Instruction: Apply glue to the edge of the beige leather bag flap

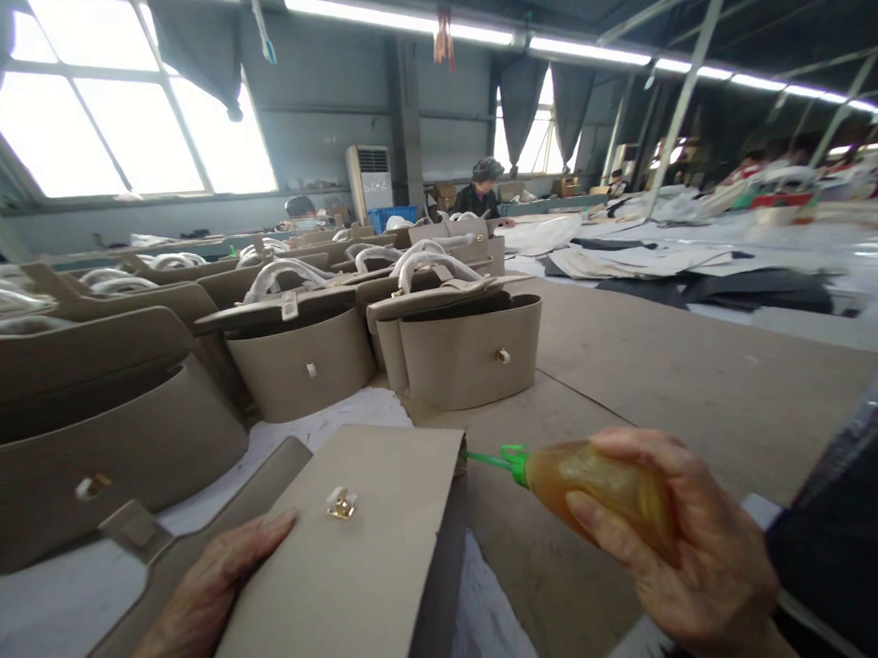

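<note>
My right hand (687,542) grips a small amber glue bottle (600,483) with a green nozzle (493,459). The nozzle tip touches the right edge of a beige bag panel (350,566) that carries a small gold clasp (341,502). Fingers of my left hand (195,607) lie flat on the left side of that panel and hold it down. A beige strap piece (133,531) lies just left of the panel.
Several beige handbags (471,352) with white handles stand in rows across the brown worktable (675,373). Another half-made bag (93,443) sits close on the left. A person (483,191) works at the far end. Dark and white sheets (706,270) cover the right table.
</note>
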Demonstrator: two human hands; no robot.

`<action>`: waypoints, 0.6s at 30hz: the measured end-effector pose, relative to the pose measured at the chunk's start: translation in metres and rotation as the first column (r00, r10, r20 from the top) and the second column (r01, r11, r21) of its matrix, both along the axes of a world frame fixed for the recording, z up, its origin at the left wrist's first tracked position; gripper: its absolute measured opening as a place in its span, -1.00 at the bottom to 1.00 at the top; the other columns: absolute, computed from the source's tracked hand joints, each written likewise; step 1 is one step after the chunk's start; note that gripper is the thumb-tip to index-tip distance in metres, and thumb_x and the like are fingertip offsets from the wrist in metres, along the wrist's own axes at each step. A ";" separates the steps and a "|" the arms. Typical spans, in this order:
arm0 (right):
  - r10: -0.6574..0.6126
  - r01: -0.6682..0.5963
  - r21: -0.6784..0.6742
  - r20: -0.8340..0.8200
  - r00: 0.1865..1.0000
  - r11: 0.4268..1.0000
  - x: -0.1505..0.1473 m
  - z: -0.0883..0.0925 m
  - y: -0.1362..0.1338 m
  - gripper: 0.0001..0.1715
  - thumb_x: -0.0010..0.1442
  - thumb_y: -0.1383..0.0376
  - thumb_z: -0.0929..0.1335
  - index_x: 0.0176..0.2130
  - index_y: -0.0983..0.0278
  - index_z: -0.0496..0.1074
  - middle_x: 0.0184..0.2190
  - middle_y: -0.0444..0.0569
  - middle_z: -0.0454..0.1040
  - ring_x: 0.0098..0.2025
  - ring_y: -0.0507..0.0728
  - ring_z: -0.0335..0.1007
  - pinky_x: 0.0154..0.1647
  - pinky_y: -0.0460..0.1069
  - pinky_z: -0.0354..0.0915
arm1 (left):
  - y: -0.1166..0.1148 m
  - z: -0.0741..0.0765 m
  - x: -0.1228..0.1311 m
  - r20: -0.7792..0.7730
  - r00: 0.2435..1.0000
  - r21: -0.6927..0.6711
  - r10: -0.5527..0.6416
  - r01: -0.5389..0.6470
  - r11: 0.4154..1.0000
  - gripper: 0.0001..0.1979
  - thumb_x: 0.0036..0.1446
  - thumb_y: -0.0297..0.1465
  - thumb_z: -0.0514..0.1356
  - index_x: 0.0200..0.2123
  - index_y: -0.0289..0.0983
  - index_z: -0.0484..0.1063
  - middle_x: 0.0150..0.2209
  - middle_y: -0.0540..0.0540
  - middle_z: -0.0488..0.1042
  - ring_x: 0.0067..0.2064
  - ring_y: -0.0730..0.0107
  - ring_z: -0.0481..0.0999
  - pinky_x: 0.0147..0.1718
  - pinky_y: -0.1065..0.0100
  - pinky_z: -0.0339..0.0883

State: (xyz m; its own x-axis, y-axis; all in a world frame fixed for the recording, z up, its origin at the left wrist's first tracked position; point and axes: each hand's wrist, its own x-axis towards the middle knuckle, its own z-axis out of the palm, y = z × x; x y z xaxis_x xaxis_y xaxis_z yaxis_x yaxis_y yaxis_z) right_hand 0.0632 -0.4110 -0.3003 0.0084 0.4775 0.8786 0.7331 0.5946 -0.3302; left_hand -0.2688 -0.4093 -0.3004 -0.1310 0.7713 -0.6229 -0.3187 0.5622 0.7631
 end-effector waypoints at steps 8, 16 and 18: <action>-0.023 0.020 -0.069 -0.050 0.998 0.997 0.000 0.000 -0.014 -0.70 0.26 0.27 0.38 -0.01 0.18 0.33 -0.11 -0.08 0.38 -0.16 0.08 0.35 -0.13 -0.10 0.34 | -0.002 0.004 0.002 -0.043 0.998 0.055 -0.046 0.048 0.997 -0.35 -0.45 -0.10 0.55 -0.28 -0.34 0.53 -0.43 -0.23 0.57 -0.49 0.06 0.54 -0.55 0.22 0.46; -0.066 0.063 -0.124 -0.020 0.998 0.990 -0.004 -0.003 -0.014 -0.76 0.28 0.18 0.35 -0.06 0.14 0.33 -0.21 -0.11 0.39 -0.33 0.10 0.35 -0.28 -0.04 0.34 | -0.001 0.003 0.003 -0.027 1.000 -0.003 -0.012 0.012 1.000 -0.31 -0.45 -0.14 0.56 -0.21 -0.35 0.53 -0.41 -0.22 0.57 -0.48 0.04 0.54 -0.54 0.20 0.47; -0.064 0.061 -0.137 -0.023 0.998 0.989 -0.003 -0.003 -0.015 -0.76 0.28 0.17 0.35 -0.06 0.13 0.33 -0.22 -0.12 0.39 -0.35 0.09 0.34 -0.30 -0.04 0.33 | -0.002 0.005 0.003 -0.022 1.000 -0.052 0.002 -0.003 0.999 -0.28 -0.44 -0.14 0.56 -0.15 -0.32 0.51 -0.38 -0.21 0.58 -0.45 0.03 0.56 -0.49 0.19 0.49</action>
